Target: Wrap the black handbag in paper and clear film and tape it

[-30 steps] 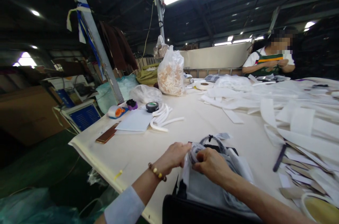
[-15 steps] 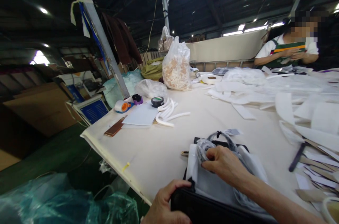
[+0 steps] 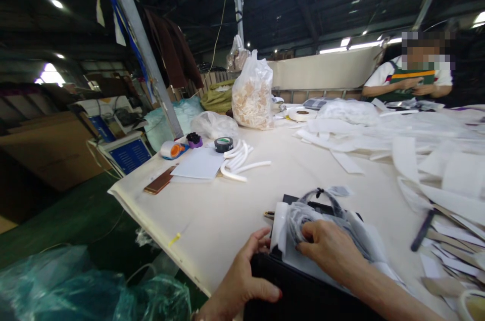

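A black handbag point(image 3: 303, 288) stands at the table's near edge, with its arched handle point(image 3: 335, 204) upright at the back. White foam padding point(image 3: 279, 227) lines its opening. My left hand point(image 3: 248, 275) grips the bag's left end, thumb on the front panel and fingers round the side. Over the opening, the fingers of my right hand point(image 3: 331, 247) close on a clear-plastic-wrapped bundle point(image 3: 297, 220), which looks like a coiled strap. What lies under that hand is hidden. A small gold-coloured clasp point(image 3: 269, 215) sticks out beyond the bag's left side.
On the left lie a phone point(image 3: 159, 180), white sheets point(image 3: 199, 163), black tape point(image 3: 224, 144) and white tubes point(image 3: 238, 159). A bag of scraps point(image 3: 252, 93) stands behind. White strips point(image 3: 450, 164) and a dark tool point(image 3: 422, 230) lie right. A co-worker point(image 3: 411, 81) is across the table.
The handbag has tilted, showing more of its black front. My left hand has moved up along its end, fingers now further round the side. My right hand stays on the wrapped bundle, slightly lower.
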### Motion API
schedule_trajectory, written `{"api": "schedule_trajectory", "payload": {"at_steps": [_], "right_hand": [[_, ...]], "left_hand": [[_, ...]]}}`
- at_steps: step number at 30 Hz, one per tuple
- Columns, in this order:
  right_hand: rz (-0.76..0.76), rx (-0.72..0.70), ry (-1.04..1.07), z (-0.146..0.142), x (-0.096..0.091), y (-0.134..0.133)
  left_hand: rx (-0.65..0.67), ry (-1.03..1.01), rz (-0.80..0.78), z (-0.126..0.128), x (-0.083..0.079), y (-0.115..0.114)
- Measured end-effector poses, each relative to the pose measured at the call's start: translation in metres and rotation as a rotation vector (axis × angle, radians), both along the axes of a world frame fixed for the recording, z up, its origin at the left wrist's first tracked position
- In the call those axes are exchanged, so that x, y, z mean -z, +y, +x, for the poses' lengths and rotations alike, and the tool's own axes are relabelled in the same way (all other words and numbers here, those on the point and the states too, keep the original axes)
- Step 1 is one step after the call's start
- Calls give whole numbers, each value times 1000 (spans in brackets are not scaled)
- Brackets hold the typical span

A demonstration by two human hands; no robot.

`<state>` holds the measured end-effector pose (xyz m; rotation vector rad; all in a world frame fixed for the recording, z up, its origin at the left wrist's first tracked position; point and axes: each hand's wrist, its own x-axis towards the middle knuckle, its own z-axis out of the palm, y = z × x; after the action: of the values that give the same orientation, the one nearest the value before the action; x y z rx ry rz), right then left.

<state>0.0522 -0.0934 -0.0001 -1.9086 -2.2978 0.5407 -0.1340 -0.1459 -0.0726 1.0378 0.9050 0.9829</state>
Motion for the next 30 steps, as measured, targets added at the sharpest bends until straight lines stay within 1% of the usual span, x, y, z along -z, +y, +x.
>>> {"api": "schedule_trajectory", "payload": {"at_steps": [3,7,9,11,13,14,15,19,22,24,26,30], "right_hand": [[12,3,-10,0,3,-3],[-7,0,-33,1,6,-5],[-7,-10,-47,1,8,-4],[-4,-22,-60,0,10,-3],[-8,-27,-77,0,12,-1],[-9,-28,-84,0,13,-1],[-11,-28,-90,0,13,-1],[-17,-17,-96,1,14,1],[-10,-23,-100,1,15,2],[-9,-28,-99,1,15,2],[-10,-32,-94,0,15,2],[-16,-42,-91,1,15,3]], "left_hand": [[84,-16,9,0,-1,10],[79,-59,-31,2,-2,11],[80,-130,-37,5,-5,11],[40,-248,-87,8,-8,13],[-35,-341,-197,11,-11,18],[-58,-353,-246,12,-13,21],[-55,-341,-281,13,-15,24],[43,-223,-332,18,-31,35],[26,22,-330,23,-46,41],[14,179,-302,27,-52,44],[3,232,-293,31,-54,46],[-41,240,-293,35,-52,47]]}}
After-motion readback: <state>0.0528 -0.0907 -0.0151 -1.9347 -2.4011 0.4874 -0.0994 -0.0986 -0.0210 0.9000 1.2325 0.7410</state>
